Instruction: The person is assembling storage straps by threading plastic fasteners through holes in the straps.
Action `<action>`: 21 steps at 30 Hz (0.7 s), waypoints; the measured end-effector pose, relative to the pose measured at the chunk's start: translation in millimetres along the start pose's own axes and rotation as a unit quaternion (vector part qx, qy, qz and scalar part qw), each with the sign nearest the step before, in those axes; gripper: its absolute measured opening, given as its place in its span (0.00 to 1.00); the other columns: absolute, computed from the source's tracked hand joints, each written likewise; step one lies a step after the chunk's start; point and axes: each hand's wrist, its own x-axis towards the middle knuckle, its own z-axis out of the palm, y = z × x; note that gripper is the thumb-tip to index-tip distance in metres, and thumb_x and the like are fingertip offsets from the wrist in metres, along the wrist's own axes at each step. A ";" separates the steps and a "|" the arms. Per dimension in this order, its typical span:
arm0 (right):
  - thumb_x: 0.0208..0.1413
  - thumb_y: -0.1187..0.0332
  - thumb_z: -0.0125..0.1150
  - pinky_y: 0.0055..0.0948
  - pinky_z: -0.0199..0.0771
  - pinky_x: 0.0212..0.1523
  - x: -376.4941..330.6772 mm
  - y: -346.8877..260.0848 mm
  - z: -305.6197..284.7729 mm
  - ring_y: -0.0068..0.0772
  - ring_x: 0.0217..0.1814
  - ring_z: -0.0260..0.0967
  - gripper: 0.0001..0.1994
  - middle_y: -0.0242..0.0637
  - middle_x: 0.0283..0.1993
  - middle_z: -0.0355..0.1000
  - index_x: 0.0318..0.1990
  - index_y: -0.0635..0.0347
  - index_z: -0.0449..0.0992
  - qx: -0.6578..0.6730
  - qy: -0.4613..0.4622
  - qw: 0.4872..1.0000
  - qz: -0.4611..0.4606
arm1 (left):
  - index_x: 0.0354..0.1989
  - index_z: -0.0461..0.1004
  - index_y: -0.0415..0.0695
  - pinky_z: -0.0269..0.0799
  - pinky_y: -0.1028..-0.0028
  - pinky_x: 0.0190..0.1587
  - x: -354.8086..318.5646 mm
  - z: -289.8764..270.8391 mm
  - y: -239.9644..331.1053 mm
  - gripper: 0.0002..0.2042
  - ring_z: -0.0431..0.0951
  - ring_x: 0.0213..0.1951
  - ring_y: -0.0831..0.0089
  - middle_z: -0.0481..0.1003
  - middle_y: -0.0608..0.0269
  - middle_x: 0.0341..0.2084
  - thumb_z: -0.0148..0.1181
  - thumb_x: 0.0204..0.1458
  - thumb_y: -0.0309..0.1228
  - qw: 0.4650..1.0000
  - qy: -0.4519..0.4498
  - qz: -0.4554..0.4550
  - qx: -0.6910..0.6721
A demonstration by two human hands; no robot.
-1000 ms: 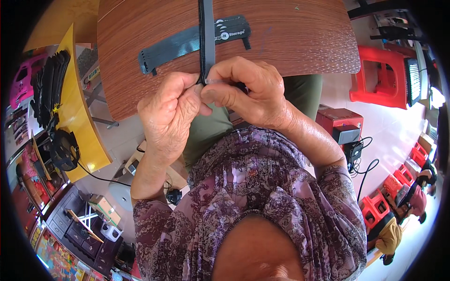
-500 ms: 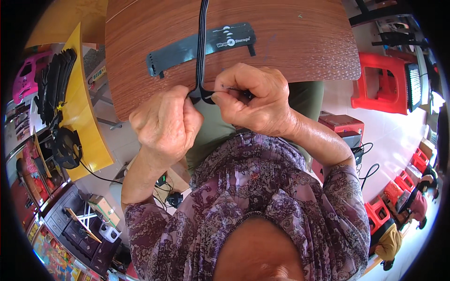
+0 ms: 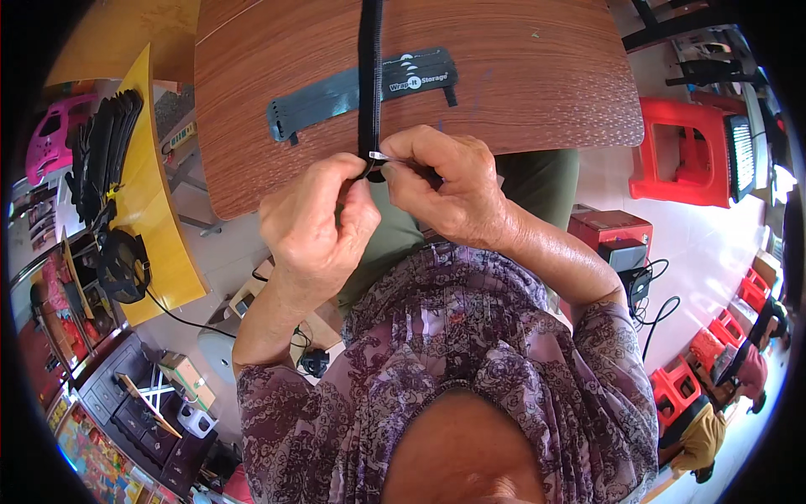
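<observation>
Both hands have drawn closer together at the worktop [image 3: 537, 101] edge: left hand [image 3: 315, 223] and right hand [image 3: 445, 189] pinch the black strap [image 3: 369, 76] end, its length running away across the flat strap [image 3: 336, 94] beyond their fingertips.

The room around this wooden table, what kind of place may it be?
Probably a small home workshop or shop, not a factory. A person's hands work a black strap at a wood-grain table; red plastic stools stand on the tiled floor, and black straps hang in a bundle by a yellow board.

Red plastic stool [image 3: 682, 151], yellow board [image 3: 155, 210]
</observation>
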 end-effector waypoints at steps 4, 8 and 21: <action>0.42 0.77 0.59 0.32 0.68 0.22 -1.7 0.3 2.4 0.41 0.22 0.70 0.07 0.43 0.19 0.67 0.31 0.64 0.69 -0.020 0.019 0.999 -0.025 | 0.29 0.68 0.37 0.66 0.82 0.24 -0.5 -5.7 4.9 0.09 0.70 0.22 0.83 0.71 0.65 0.20 0.64 0.42 0.21 0.921 -0.069 -0.292 -0.248; 0.42 0.77 0.59 0.32 0.68 0.21 -1.3 -1.6 2.0 0.43 0.22 0.70 0.07 0.43 0.19 0.67 0.30 0.63 0.69 -0.011 0.009 0.999 -0.037 | 0.30 0.66 0.38 0.66 0.85 0.25 0.8 -4.1 -5.5 0.12 0.70 0.23 0.84 0.71 0.69 0.22 0.65 0.44 0.27 0.847 -0.086 -0.365 -0.378; 0.36 0.81 0.57 0.24 0.65 0.18 5.0 2.5 -7.1 0.29 0.17 0.66 0.07 0.37 0.18 0.67 0.27 0.63 0.71 -0.084 -0.058 0.987 -0.125 | 0.31 0.71 0.35 0.66 0.75 0.18 12.3 -35.3 2.6 0.06 0.72 0.16 0.72 0.72 0.59 0.17 0.59 0.44 0.17 0.969 -0.212 -0.100 -0.079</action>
